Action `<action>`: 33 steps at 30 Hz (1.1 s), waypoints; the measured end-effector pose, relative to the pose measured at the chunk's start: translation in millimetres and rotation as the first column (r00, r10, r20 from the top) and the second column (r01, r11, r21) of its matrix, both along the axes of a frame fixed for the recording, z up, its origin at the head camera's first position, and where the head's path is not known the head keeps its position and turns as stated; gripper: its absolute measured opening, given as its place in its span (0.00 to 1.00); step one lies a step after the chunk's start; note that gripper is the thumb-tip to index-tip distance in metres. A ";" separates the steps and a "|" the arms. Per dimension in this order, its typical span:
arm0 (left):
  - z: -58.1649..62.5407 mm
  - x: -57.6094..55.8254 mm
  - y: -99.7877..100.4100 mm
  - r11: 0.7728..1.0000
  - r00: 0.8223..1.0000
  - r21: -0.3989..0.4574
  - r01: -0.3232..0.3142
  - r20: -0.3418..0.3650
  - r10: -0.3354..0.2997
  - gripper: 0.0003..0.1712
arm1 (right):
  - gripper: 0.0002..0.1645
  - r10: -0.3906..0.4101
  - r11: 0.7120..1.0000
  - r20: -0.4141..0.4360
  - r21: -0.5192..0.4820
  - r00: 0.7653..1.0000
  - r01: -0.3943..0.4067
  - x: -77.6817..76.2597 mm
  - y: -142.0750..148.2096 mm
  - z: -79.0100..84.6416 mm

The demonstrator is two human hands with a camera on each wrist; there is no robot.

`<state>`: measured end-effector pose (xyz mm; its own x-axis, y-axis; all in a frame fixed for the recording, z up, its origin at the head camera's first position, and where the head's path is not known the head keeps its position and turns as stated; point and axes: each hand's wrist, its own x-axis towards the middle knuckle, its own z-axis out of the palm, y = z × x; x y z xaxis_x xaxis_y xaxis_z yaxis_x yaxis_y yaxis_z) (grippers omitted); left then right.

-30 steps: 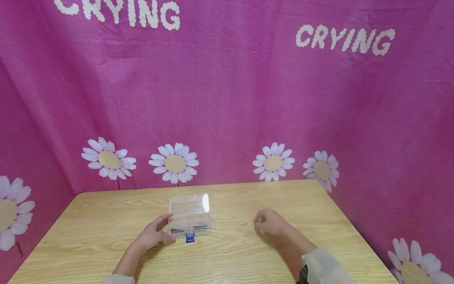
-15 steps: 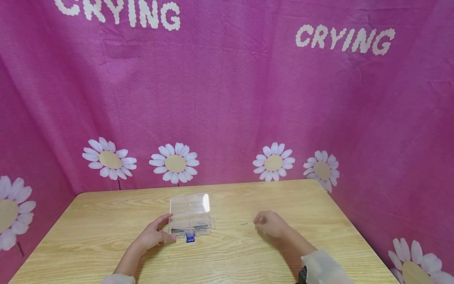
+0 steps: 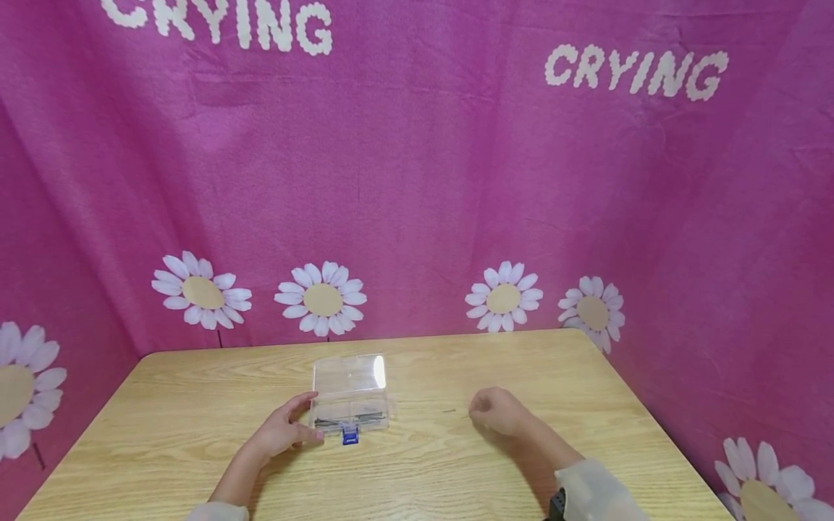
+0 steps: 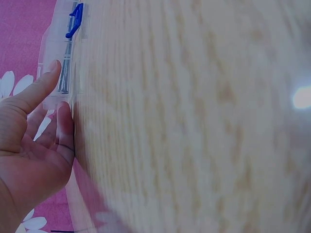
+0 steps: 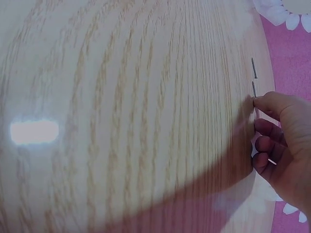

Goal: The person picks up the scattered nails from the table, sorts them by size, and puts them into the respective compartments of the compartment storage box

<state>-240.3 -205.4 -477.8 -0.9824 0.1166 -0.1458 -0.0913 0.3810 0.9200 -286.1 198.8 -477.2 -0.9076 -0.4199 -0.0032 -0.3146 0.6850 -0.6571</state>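
A clear plastic box [image 3: 368,405] stands on the table with its lid [image 3: 348,374] raised at the back and a blue latch [image 3: 350,434] at the front. Several dark nails [image 3: 370,417] lie in its compartments. My left hand [image 3: 280,430] holds the box by its left end, thumb at the front corner and index finger at the back. To the right, my right hand [image 3: 500,412] pinches a nail [image 5: 253,89] between thumb and fingertip, low over the wood; its point sticks out past the thumb. Another nail [image 5: 254,68] lies on the table just beyond it.
The wood-grain table [image 3: 417,477] reaches back to a pink cloth [image 3: 417,181] printed with daisies and letters. The cloth also hangs along the left and right sides.
The nail in my right hand hung downward half a second ago; now it points left toward the nail on the table. My left hand and the box have stayed put.
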 end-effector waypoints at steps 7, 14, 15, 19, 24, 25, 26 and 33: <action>2.0 0.8 0.3 1.000 1.000 0.019 0.009 0.015 -0.009 0.47 | 0.05 0.000 0.999 -0.002 -0.032 1.000 0.000 0.5 0.2 1.7; 2.2 0.8 0.9 1.000 1.000 0.016 -0.002 0.013 0.002 0.46 | 0.05 -0.023 0.997 -0.022 -0.074 0.999 0.022 -1.0 -7.0 5.4; 1.9 0.7 0.9 1.000 1.000 0.012 -0.003 0.011 0.003 0.47 | 0.05 -0.026 0.997 -0.030 -0.071 0.999 0.024 -1.3 -8.8 6.0; 1.3 0.2 1.3 1.000 1.000 -0.017 -0.015 0.005 0.015 0.47 | 0.06 -0.031 0.998 -0.040 -0.064 0.999 0.029 -2.2 -17.0 9.7; 0.9 0.6 0.4 1.000 1.000 -0.006 -0.009 0.001 0.009 0.47 | 0.05 -0.042 0.998 -0.067 -0.057 0.997 0.038 -3.0 -28.5 16.4; 0.7 0.5 0.2 1.000 1.000 0.001 -0.002 0.000 0.002 0.47 | 0.05 -0.043 0.998 -0.074 -0.052 0.996 0.039 -3.0 -30.8 17.8; 0.5 0.7 -0.1 1.000 1.000 0.007 0.004 -0.002 -0.004 0.47 | 0.04 -0.043 0.998 -0.081 -0.050 0.996 0.039 -3.1 -33.0 19.1; -0.6 -0.2 -1.0 0.999 1.000 0.034 0.027 0.002 -0.027 0.46 | 0.06 -0.039 0.997 -0.070 -0.071 0.997 0.034 -5.2 -48.7 23.4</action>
<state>-240.5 -206.4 -478.4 -0.9786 0.1477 -0.1434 -0.0834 0.3522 0.9322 -291.3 150.1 -453.8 -0.9193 -0.3830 0.0904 -0.3379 0.6505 -0.6802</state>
